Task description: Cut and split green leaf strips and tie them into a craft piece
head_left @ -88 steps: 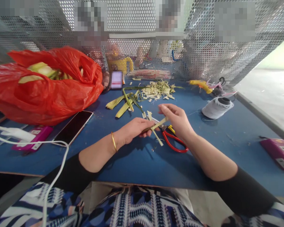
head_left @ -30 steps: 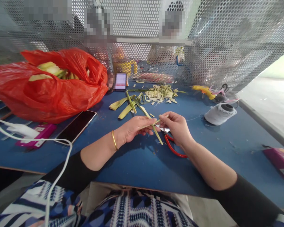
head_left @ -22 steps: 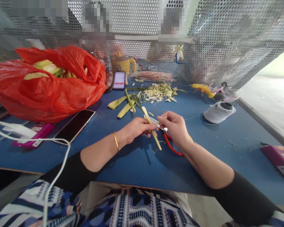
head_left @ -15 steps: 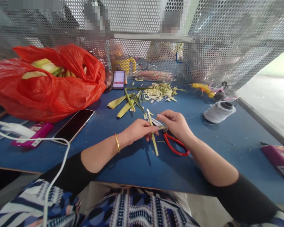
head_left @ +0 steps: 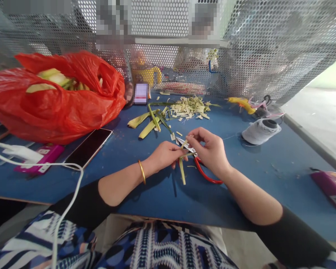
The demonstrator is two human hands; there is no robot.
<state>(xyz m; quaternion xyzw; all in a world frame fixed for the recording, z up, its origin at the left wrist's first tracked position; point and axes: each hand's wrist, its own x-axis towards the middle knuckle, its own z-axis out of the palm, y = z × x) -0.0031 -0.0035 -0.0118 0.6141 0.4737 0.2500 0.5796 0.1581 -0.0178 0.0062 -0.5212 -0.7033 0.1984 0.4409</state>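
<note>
At the middle of the blue table, my left hand [head_left: 165,155] pinches crossed pale green leaf strips [head_left: 182,173], one hanging down toward me. My right hand [head_left: 207,149] has its thumb and forefinger closed on the upper end of a strip. Red-handled scissors [head_left: 205,175] lie under my hands, their blades pointing up and left behind the strips. Just beyond are wide leaf pieces [head_left: 148,129] and a pile of cut leaf bits [head_left: 190,106].
A red plastic bag [head_left: 81,108] fills the left. Near it are a dark phone [head_left: 91,146], a magenta power strip [head_left: 46,158] and a white cable. A thread spool [head_left: 259,132] and another magenta strip [head_left: 332,186] stand right. Perforated metal [head_left: 168,22] forms the back.
My right hand has rolled slightly and bends the strip's upper end back toward it. The strip that stood up past the blades is now folded or shorter above my left fingers.
</note>
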